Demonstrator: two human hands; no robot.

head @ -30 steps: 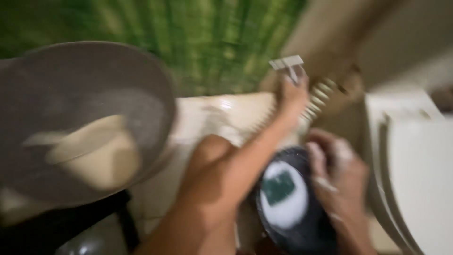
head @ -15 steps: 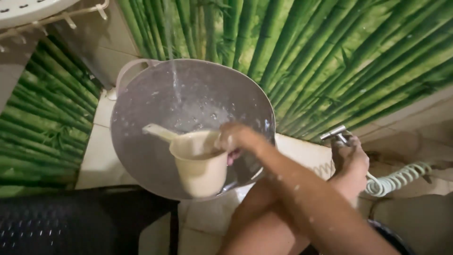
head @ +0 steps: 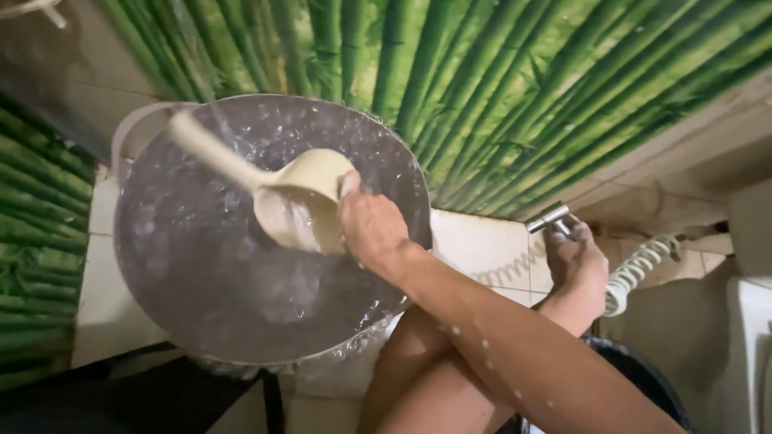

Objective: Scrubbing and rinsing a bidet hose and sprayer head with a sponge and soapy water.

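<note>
- Your right hand, centre of the frame: fingers closed on the rim of a cream plastic dipper, arm crossing up from the lower right with water drops on the forearm.
- Dipper: cup tilted, partly in the water, its long handle pointing toward the upper left of the frame.
- Water basin, left centre: large, round, grey, filled with rippling water; a pale handle loop shows at its upper left rim. The dipper sits inside it, in the upper half.
- Your left hand, right of centre: wrapped around a bidet sprayer, whose metal head sticks out above the fingers.
- Coiled hose: white, spiral, running from the sprayer toward the right edge, just beside the left hand.
- Wall covering, top of the frame: green bamboo pattern, also down the left edge.
- Floor tiles: pale, between basin and left hand.
- Dark round container, lower right: partly hidden behind your arm.
</note>
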